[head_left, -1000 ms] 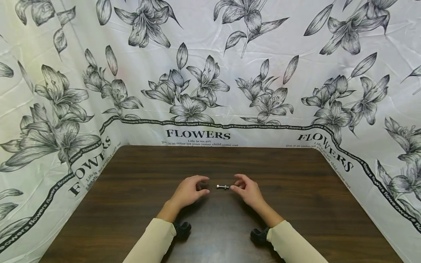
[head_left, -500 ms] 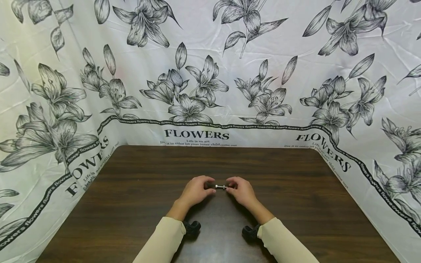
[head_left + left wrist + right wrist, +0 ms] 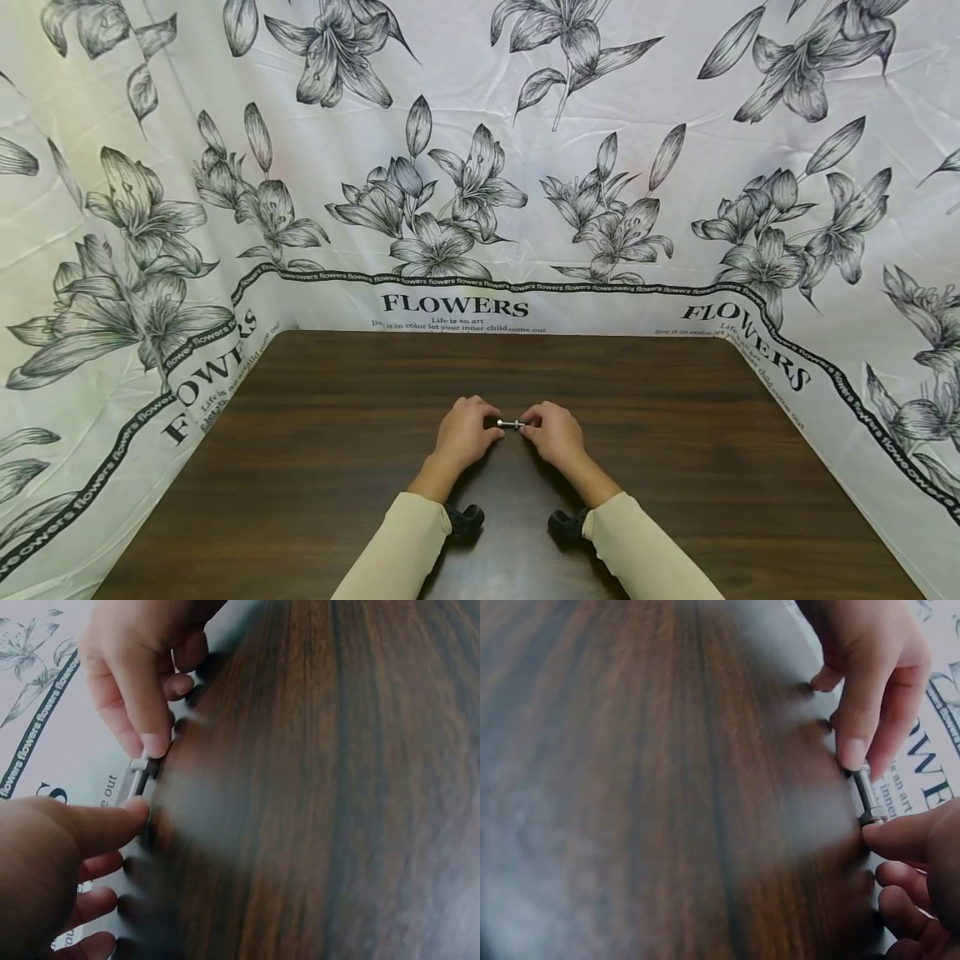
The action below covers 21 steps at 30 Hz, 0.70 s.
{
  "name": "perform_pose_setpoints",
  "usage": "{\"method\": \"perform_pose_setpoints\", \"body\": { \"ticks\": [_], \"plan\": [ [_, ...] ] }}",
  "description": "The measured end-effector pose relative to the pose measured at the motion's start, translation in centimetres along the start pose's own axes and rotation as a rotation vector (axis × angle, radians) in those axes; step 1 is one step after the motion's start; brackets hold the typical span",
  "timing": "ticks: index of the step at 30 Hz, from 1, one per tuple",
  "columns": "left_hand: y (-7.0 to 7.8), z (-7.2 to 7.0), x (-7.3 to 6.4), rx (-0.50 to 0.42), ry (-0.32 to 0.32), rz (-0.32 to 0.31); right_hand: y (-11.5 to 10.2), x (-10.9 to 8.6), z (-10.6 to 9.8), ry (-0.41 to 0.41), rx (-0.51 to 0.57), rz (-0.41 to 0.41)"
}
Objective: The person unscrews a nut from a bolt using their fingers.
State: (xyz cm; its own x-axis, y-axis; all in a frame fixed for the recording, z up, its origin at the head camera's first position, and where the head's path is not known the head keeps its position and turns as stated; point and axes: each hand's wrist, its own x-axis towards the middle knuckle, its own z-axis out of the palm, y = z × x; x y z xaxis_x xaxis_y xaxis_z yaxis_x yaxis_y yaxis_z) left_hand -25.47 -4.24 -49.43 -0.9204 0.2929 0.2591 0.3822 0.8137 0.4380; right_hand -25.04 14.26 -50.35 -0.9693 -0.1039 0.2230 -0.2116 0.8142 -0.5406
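Note:
A small silver bolt (image 3: 507,424) with a nut (image 3: 871,816) on its shank lies sideways between my two hands, at or just above the wooden table. At its head end, my left hand (image 3: 463,432) pinches it between thumb and fingertips, which cover most of the head in the wrist views. From the other side my right hand (image 3: 557,435) pinches the threaded end close to the nut, its thumb and forefinger hiding the tip. Bare shank (image 3: 140,781) shows between the two hands in the left wrist view.
The dark wooden table (image 3: 337,392) spreads around the hands. White cloth with printed flowers (image 3: 450,208) hangs behind it and along both sides. A black wrist device (image 3: 465,521) sits at the left cuff, and another black wrist device (image 3: 567,525) at the right.
My left hand has come rightward to the bolt's head, and its fingers have closed on it. The right fingers have drawn together at the threaded end. The bolt has barely shifted.

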Motion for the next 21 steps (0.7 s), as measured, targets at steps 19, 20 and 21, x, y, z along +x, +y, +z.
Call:
{"method": "perform_pose_setpoints", "body": {
  "ticks": [19, 20, 21],
  "plan": [
    [0.2, -0.4, 0.0, -0.319, 0.080, -0.008, 0.5, -0.1, -0.6, 0.034, 0.401, -0.057],
    [0.3, -0.6, 0.0, -0.363, 0.089, -0.004, 0.5, -0.1, -0.6, 0.035, 0.439, -0.049],
    [0.4, -0.7, -0.1, -0.403, 0.096, -0.001, 0.4, -0.2, -0.7, 0.036, 0.482, -0.033]
  ]
}}
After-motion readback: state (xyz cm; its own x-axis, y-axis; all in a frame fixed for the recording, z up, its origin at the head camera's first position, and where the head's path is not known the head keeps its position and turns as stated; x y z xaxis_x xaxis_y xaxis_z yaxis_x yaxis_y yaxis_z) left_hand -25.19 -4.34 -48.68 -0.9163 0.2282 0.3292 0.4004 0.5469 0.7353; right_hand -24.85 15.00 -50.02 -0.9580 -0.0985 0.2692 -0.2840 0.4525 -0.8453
